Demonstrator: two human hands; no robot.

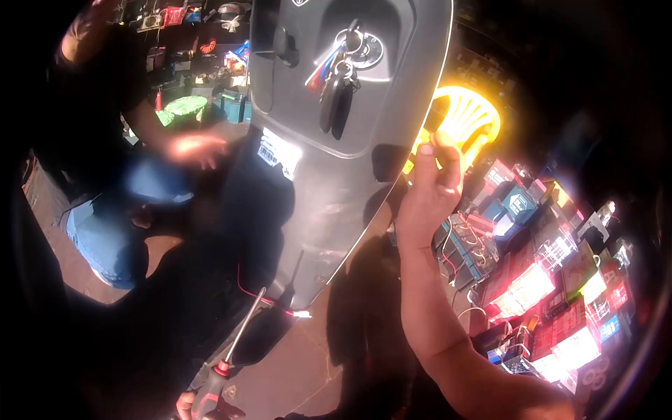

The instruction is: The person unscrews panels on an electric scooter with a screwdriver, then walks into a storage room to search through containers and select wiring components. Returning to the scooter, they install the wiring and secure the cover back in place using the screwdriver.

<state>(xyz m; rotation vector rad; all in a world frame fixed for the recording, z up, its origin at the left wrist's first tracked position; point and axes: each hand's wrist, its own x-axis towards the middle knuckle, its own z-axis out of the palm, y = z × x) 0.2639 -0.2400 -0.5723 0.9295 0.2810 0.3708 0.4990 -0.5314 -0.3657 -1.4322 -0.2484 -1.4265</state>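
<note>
My left hand (186,405), at the bottom edge and partly cut off, is wrapped round a screwdriver (210,396) with a red and dark handle. Its metal shaft slants up towards the lower tip of a grey scooter panel (329,189). Beside that tip are a thin red wire (241,285) and a small white connector (302,314). My right hand (435,171) is raised at the panel's right edge, thumb and fingers curled together; what they pinch, if anything, is hard to tell. Keys (338,94) hang from the ignition in the panel, and a torn white label (279,152) is stuck lower left.
At the left another person crouches, one hand (196,147) stretched towards the panel. A yellow chair (467,115) stands behind my right hand. Boxes (519,203) and red packages (528,287) are stacked at the right. Tools and a green cloth (183,108) lie at the upper left.
</note>
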